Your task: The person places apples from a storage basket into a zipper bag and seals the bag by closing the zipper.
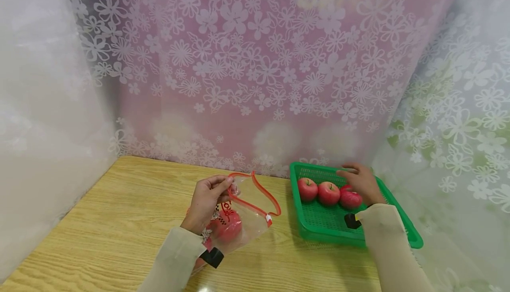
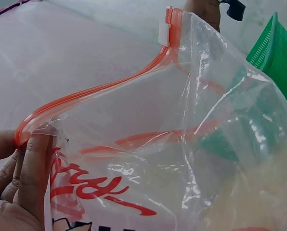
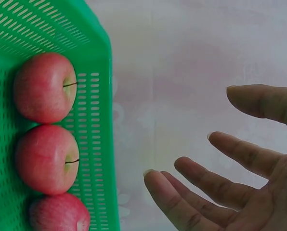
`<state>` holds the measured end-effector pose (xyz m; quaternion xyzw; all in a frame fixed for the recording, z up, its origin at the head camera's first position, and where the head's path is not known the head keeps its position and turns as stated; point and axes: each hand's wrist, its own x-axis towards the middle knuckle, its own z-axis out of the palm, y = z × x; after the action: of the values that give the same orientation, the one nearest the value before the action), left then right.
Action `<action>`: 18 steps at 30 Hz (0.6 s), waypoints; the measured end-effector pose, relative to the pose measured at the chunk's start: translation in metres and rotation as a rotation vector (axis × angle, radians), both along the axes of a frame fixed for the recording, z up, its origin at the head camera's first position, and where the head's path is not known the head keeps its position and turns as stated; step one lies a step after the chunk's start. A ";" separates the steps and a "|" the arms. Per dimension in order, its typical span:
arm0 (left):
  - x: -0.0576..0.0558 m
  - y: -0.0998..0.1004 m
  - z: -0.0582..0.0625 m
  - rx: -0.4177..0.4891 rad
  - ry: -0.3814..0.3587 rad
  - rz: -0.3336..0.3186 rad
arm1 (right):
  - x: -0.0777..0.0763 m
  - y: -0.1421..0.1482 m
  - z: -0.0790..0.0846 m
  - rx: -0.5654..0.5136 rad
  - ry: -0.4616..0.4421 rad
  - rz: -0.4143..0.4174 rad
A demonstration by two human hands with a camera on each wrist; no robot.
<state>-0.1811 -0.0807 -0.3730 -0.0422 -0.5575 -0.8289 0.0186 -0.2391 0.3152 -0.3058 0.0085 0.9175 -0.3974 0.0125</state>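
Observation:
A clear plastic zip bag (image 1: 253, 227) with an orange-red zip rim and red lettering stands with its mouth spread. My left hand (image 1: 205, 201) pinches one corner of that rim between thumb and fingers, as the left wrist view also shows. Inside the bag, partly behind the print, lies a red apple (image 1: 230, 229). The white slider (image 2: 163, 33) sits at the far end of the zip. Over the right part of a green basket (image 1: 324, 227), my right hand (image 1: 361, 182) holds nothing; its fingers are spread. Red apples (image 3: 47, 159) sit in a row beside it in the basket.
Bag and basket stand on a wood-grain table (image 1: 131, 212). A pink flowered curtain (image 1: 239, 83) hangs behind the table, with pale sheeting (image 1: 44, 106) on the left and a flowered sheet (image 1: 462, 150) close to the basket on the right.

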 end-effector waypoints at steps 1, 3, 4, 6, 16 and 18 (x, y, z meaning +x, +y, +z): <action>0.000 0.000 0.000 0.000 -0.001 0.002 | 0.000 0.001 -0.001 -0.001 -0.006 -0.009; 0.000 0.000 0.000 -0.004 -0.004 0.005 | -0.001 0.004 -0.002 -0.005 -0.014 -0.024; 0.000 0.000 0.000 -0.006 -0.006 0.007 | -0.001 0.005 -0.003 -0.006 -0.018 -0.028; 0.001 0.000 0.000 -0.009 -0.007 0.006 | -0.003 0.008 -0.004 -0.013 -0.018 -0.038; 0.002 0.000 0.001 -0.029 -0.008 0.017 | -0.009 0.022 -0.014 -0.007 -0.025 -0.095; 0.002 0.000 0.001 -0.029 -0.009 0.013 | -0.010 0.024 -0.016 -0.005 -0.037 -0.088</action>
<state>-0.1792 -0.0808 -0.3718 -0.0353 -0.5696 -0.8209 0.0210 -0.2486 0.3394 -0.3219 0.0560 0.9148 -0.3999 0.0119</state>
